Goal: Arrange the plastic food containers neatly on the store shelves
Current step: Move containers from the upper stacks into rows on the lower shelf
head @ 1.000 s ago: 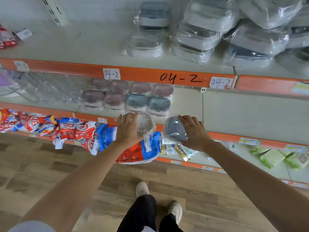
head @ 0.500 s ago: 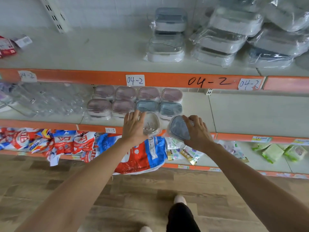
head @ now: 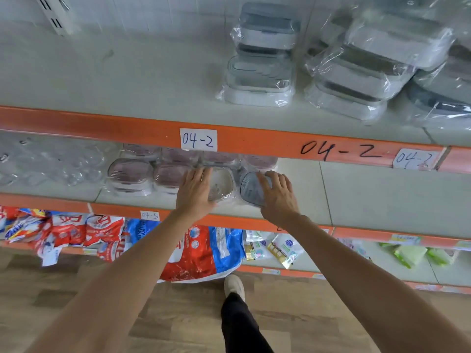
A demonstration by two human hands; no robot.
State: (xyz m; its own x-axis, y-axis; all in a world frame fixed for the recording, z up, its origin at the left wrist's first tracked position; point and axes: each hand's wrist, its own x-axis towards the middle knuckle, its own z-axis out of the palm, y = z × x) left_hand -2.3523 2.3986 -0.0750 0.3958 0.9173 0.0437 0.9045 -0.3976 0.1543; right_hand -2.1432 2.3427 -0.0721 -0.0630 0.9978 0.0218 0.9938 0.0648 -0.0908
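on the middle shelf [head: 369,200], left hand [head: 195,193] grips a clear container [head: 221,184], right hand [head: 277,197] a grey one [head: 251,188].

Orange shelf edge [head: 102,126] showing white label [head: 198,140] with blue "04-2" handwriting. Pink-lidded containers [head: 130,171] sitting beside clear container [head: 221,184] and grey-blue lidded container [head: 251,189]. Red, white, blue bag [head: 201,253] hanging below. Brown wood-grain floor [head: 178,319].
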